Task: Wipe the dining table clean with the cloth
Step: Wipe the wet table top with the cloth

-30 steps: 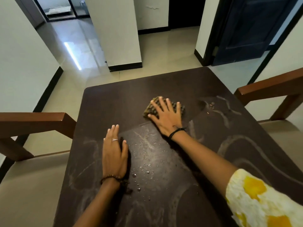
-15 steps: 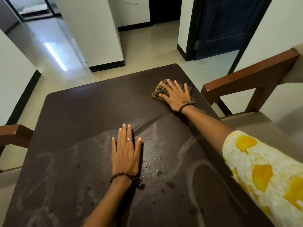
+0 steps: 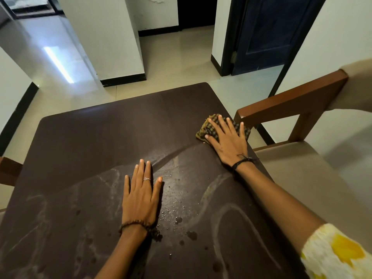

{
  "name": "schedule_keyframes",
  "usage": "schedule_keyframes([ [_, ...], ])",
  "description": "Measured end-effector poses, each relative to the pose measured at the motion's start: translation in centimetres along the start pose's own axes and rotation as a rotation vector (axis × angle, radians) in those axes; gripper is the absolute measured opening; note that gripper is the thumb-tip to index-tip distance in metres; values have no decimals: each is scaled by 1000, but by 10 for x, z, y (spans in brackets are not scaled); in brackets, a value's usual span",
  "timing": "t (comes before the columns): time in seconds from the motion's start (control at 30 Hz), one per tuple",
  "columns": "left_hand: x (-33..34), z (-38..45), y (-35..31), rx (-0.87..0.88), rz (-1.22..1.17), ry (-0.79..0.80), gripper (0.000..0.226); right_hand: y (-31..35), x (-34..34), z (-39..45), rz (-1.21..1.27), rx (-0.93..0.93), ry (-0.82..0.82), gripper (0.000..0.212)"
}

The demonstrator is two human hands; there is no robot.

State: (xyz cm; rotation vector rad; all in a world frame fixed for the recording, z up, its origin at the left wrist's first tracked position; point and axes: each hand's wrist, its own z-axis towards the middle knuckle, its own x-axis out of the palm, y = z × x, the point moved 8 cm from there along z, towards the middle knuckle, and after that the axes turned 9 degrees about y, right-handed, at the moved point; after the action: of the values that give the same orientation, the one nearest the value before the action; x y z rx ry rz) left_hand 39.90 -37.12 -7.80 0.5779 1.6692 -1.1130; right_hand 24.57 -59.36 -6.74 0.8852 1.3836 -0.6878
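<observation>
Slid rightward since half a second ago, now at the right edge of the table: cloth (image 3: pixel 209 126), a small folded pad checked in dark brown and mustard yellow, one corner poking out on the far left, the right end overhanging the edge or level with it, hard to tell which. Pressed flat beneath the right hand (image 3: pixel 228 140), palm down, fingers spread wide and straight, not clenched, nothing gripped, only bearing down on the fabric. Thin black cord around that wrist, yellow-and-white sleeve (image 3: pixel 334 256) at the near right corner of the view.

Planted flat nearer the middle, well apart from the cloth: left hand (image 3: pixel 141 198), fingers extended and close together, thumb out to the right, holding nothing, palm resting on the bare surface. Ring on one finger, brown beaded bracelet (image 3: pixel 136 224) at the wrist.

Underneath both, dark brown dining table (image 3: pixel 90 141), matte and dry-looking across the far half, smeared with pale curved wipe streaks over the near half, a clear arc dividing the two. Scattered water droplets (image 3: pixel 173 210) just right of the left hand, a few larger dark spots nearer the viewer.

Just beside the right edge, wooden chair (image 3: pixel 291 101) with beige seat. Beyond, glossy pale floor tiles, white walls, dark blue door (image 3: pixel 271 31) far right.
</observation>
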Motion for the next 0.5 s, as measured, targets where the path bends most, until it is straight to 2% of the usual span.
schedule_keyframes([
  [0.27, 3, -2, -2, 7, 13, 15, 69, -3, -5, 63, 50, 73, 34, 56],
  [0.5, -2, -4, -1, -52, -14, -15, 76, -14, -5, 36, 88, 111, 7, 55],
])
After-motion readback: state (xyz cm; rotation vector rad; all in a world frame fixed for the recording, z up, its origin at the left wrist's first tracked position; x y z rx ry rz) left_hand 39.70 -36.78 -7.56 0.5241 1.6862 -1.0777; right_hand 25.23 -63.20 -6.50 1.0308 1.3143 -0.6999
